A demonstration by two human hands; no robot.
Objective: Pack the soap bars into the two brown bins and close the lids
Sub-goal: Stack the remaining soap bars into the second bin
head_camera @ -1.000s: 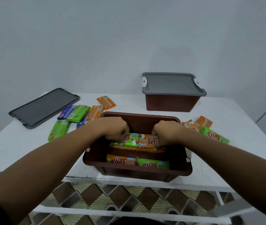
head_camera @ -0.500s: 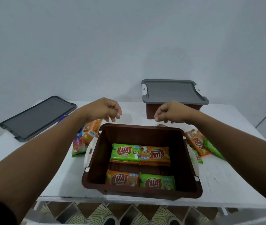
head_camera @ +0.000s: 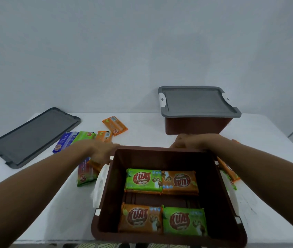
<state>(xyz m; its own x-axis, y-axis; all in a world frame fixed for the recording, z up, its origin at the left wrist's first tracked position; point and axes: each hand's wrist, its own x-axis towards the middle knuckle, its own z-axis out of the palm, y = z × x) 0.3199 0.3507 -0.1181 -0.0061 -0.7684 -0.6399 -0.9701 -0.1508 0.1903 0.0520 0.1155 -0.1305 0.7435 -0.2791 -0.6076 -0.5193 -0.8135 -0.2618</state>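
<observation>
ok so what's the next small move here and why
Probably close the left hand on the orange bar under it and lift it into the open bin: the hand is at the loose pile, and the bin's middle strip lies bare.

Both your arms are bare and stretched forward, entering from the lower corners. Your left forearm (head_camera: pixel 40 178) angles up and to the right. Your left hand (head_camera: pixel 101 152) is palm down, fingers bent downward, tips out of sight. It is blurred, so its grip cannot be told. Your right forearm (head_camera: pixel 260 169) angles up and to the left. Your right hand (head_camera: pixel 189 142) is knuckles up, fingers curled under; whether it holds anything is hidden. Hands well apart, the right one farther forward.
</observation>
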